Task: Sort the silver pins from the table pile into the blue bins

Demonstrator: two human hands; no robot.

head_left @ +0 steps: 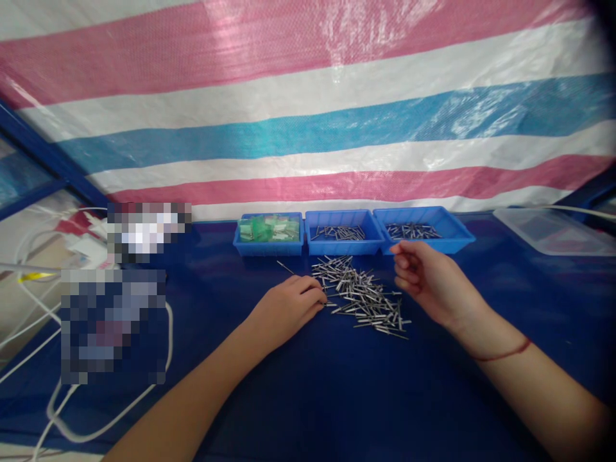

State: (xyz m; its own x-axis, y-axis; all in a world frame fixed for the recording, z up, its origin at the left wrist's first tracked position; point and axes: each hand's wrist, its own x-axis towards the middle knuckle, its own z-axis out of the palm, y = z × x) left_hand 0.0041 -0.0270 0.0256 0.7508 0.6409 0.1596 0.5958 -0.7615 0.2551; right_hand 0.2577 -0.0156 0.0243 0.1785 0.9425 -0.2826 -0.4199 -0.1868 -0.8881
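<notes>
A loose pile of thin metal pins, which look like blind rivets (368, 295), lies on the dark blue table. My left hand (291, 307) rests at the pile's left edge, its fingers bent together and their tips among the nearest rivets. Whether one is between them is hidden. Raised to the right of the pile is my right hand (426, 282), fingers curled into a pinch, close in front of the right blue bin (452, 240). Anything held there is too small to make out. More rivets lie in that bin and in the middle blue bin (344, 246).
A left blue bin (269, 248) holds green-and-clear plastic packets (269, 228). A translucent plastic lid (553, 231) lies at the back right. White cables (168, 340) and blurred-out items occupy the left side. Behind the bins hangs a striped plastic sheet (289, 135).
</notes>
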